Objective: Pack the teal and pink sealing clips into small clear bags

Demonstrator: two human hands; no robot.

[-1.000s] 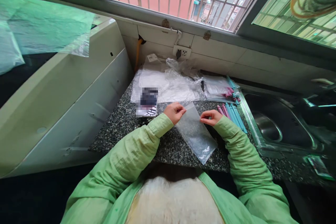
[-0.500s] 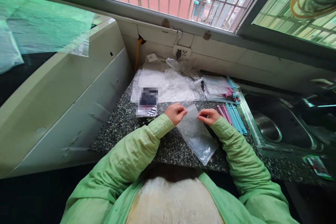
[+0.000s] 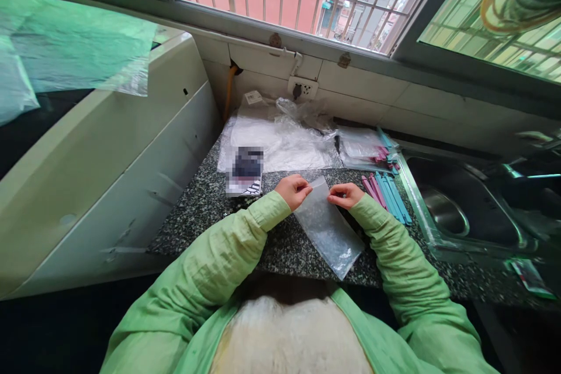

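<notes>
A clear plastic zip bag (image 3: pixel 329 234) slants over the speckled counter, its top end between my hands and its lower end near the counter's front edge. My left hand (image 3: pixel 294 191) pinches the bag's upper left corner between thumb and fingers. On the other side, my right hand (image 3: pixel 345 194) is closed at the bag's upper right edge, thumb and fingertips together. Just right of that hand lie pink sticks (image 3: pixel 374 190) and blue sticks (image 3: pixel 394 197), flat and side by side. Nothing can be made out inside the bag.
Behind my hands a stack of clear plastic bags (image 3: pixel 280 140) covers the counter's back. A blurred-out box or phone (image 3: pixel 245 170) lies to the left. Filled bags (image 3: pixel 362 146) with more sticks rest at the back right. A metal sink (image 3: pixel 464 204) is set in at the right.
Both hands keep nearly the same place at the bag's top. My right hand has shifted very slightly left along the bag's edge.
</notes>
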